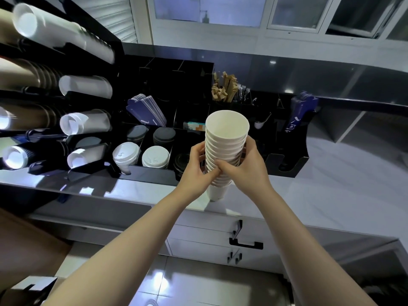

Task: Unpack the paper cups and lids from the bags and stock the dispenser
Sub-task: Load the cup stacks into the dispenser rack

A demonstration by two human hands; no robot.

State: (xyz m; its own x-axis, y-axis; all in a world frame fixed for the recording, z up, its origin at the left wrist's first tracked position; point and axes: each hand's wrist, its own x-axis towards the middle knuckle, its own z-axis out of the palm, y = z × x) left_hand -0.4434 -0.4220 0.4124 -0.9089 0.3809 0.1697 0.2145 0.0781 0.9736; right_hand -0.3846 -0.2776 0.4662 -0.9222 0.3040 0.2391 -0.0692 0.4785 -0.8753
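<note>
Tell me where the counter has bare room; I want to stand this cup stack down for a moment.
The white counter is bare right of the black organizer, out to the steel shelf. A narrow strip lies under the stack of paper cups, before the lid compartments. Left, by the cup dispenser, is crowded.
</note>
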